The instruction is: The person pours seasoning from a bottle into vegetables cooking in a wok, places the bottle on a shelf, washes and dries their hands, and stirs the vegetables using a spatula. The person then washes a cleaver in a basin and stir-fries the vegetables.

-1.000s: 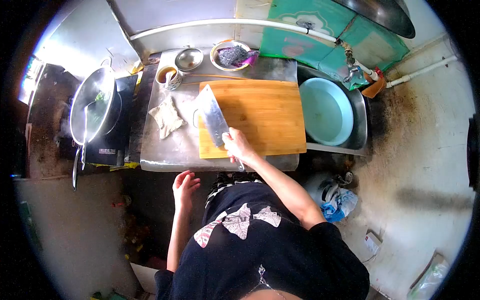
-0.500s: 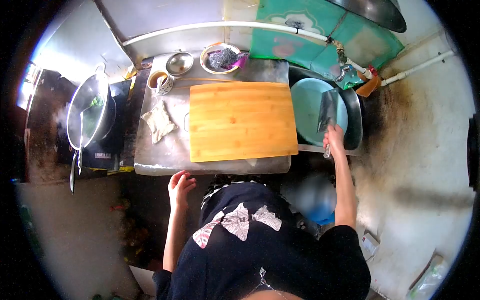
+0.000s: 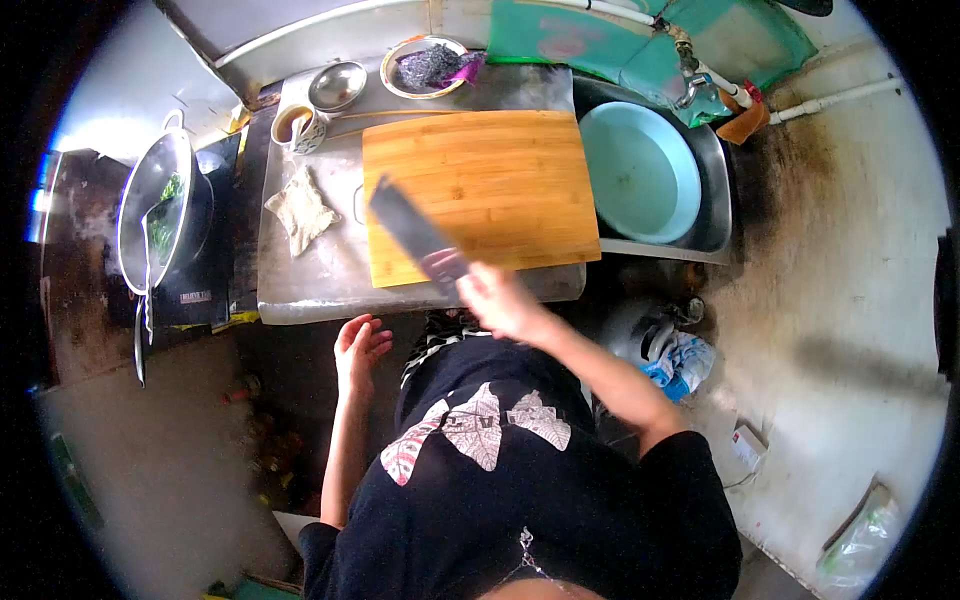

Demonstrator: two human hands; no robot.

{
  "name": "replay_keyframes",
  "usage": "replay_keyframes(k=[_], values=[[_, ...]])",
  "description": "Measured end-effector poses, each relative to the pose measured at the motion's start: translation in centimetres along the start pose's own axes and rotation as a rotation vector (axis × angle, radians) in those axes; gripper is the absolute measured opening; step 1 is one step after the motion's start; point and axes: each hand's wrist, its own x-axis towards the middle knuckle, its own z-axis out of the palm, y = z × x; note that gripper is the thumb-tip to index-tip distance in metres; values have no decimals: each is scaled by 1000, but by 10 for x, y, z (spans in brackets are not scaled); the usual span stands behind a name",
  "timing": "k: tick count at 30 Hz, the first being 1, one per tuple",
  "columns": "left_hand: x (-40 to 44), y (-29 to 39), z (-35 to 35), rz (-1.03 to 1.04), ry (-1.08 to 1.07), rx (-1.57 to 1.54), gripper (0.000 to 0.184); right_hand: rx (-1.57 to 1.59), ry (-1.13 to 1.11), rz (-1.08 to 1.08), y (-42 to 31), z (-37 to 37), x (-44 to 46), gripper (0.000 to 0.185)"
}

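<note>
My right hand point(image 3: 498, 302) is closed round the handle of a cleaver point(image 3: 412, 228), whose slightly blurred blade points up and left over the lower left part of the wooden cutting board point(image 3: 490, 185). Whether the blade touches the board I cannot tell. My left hand point(image 3: 360, 345) hangs just below the front edge of the metal worktop point(image 3: 320, 285), fingers loosely curled and apart, holding nothing. A folded pale cloth point(image 3: 302, 211) lies on the worktop, left of the board.
A pale blue basin point(image 3: 640, 172) sits in the sink at right, below a tap point(image 3: 695, 90). Behind the board are a cup point(image 3: 298, 130), a metal bowl point(image 3: 338, 87) and a bowl with a scourer point(image 3: 428, 68). At left, a pan point(image 3: 160, 215) holds greens.
The cleaver in my right hand went from the board to over the blue basin, then back left to the board. My left hand has barely moved. The view has shifted.
</note>
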Motion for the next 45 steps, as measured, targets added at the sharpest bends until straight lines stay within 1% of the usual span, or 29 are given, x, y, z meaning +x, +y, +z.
replay_keyframes(k=[1, 2, 3, 4, 5, 7, 8, 9, 12, 13, 15, 18, 19, 20, 21, 22, 23, 25, 26, 28, 29, 31, 33, 35, 37, 39, 42, 45], values=[[2, -1, -1, 5, -4, -5, 26, -133, 14, -127, 15, 25, 12, 23], [3, -2, -2, 8, -9, -9, 25, -109, 3, -86, 2, 37, 14, 23], [4, -4, -3, 4, -15, -5, 25, -101, 42, -140, 3, 50, 19, 23], [5, -6, -5, 11, -21, -6, 25, -162, 79, -172, 15, 61, 25, 23], [5, -8, -6, 19, -25, -10, 25, -225, 114, -204, 12, 63, 27, 23], [4, -9, -6, 7, -11, -10, 25, -78, 21, -22, 12, 47, 17, 25], [4, -10, -6, -2, 4, -12, 25, -122, 23, -9, 18, 37, 12, 26], [4, -13, -5, -7, 3, -14, 25, -135, 53, -8, 25, 24, 6, 26], [6, -19, -1, 5, -4, -13, 25, 4, 101, 172, 43, -32, -23, 25], [5, -20, 1, 6, -6, -9, 25, 53, 101, 300, 44, -55, -34, 25], [3, -20, 6, 6, -5, -4, 25, 66, 173, 312, 71, -100, -50, 25], [-1, -17, 19, 18, -5, -9, 25, 141, 360, 364, 107, -168, -66, 24], [-2, -17, 22, 21, 4, -5, 26, 121, 423, 337, 119, -192, -69, 24], [-3, -16, 24, 25, 13, -1, 26, 27, 522, 343, 122, -213, -69, 25], [-4, -17, 24, 29, 17, 0, 26, -149, 570, 302, 140, -237, -67, 24], [-6, -19, 23, 20, 12, 0, 26, -259, 613, 338, 144, -257, -65, 22], [-5, -19, 24, 17, 8, -9, 26, -167, 659, 359, 128, -263, -66, 20], [-9, -22, 21, 28, 22, -15, 25, 38, 829, 258, 129, -267, -65, 19], [-10, -22, 20, 19, 34, -19, 26, 39, 824, 264, 135, -271, -65, 19], [-11, -25, 18, 11, 12, -15, 26, 136, 708, 403, 144, -282, -55, 14], [-11, -25, 14, 10, -22, -1, 27, 137, 707, 396, 135, -270, -53, 14], [-14, -29, 14, 9, -21, -33, 26, 291, 683, 300, 99, -229, -56, 19], [-15, -23, 12, -2, 42, 3, 25, 1, 515, 279, 67, -180, -59, 22], [-11, -27, 8, -21, 25, 15, 26, -109, 255, 235, 46, -131, -59, 25], [-8, -25, 12, -34, -21, 16, 26, -351, 174, -171, 51, -83, -51, 25], [-4, -22, 13, -38, -30, 23, 26, -243, 3, -20, 36, -51, -45, 24], [3, -25, 11, -30, -49, 13, 27, -349, -3, -122, 43, -28, -38, 23], [7, -27, 11, -38, -49, 12, 26, -325, 30, -111, 48, -37, -42, 23]])
